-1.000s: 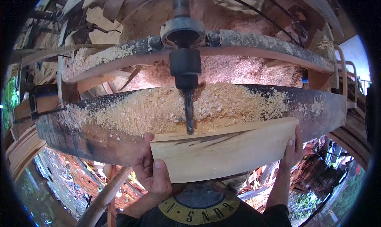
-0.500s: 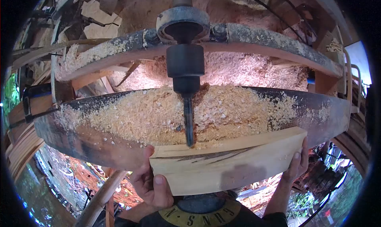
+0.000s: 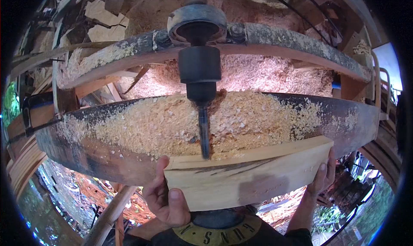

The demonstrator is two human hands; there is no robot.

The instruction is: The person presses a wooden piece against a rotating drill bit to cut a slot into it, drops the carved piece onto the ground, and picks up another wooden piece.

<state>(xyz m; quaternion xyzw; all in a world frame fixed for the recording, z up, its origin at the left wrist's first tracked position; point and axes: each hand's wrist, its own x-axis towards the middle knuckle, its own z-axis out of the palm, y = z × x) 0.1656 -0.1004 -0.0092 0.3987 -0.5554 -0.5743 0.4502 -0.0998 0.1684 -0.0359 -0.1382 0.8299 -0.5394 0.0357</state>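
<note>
A pale wooden board [image 3: 219,186] with a dark streak along its upper face spans the space between my two hands at the near edge of the work table. My left hand [image 3: 167,198] grips its left end, thumb on the near face. At the other end, my right hand [image 3: 322,177] is closed round the board, its thumb against the face. A drill bit [image 3: 204,132] in a dark chuck [image 3: 199,65] points down at the board's far edge, near the left. Whether the tip touches the wood I cannot tell.
Wood shavings [image 3: 146,121] are heaped on the table [image 3: 107,160] behind the board. A shaving-covered beam [image 3: 292,42] crosses behind the chuck. A wooden pole [image 3: 107,216] slants at lower left, and stacked timber [image 3: 26,166] lies at far left.
The board and my left hand have shifted very slightly to the right against the bit. Both hands keep their hold.
</note>
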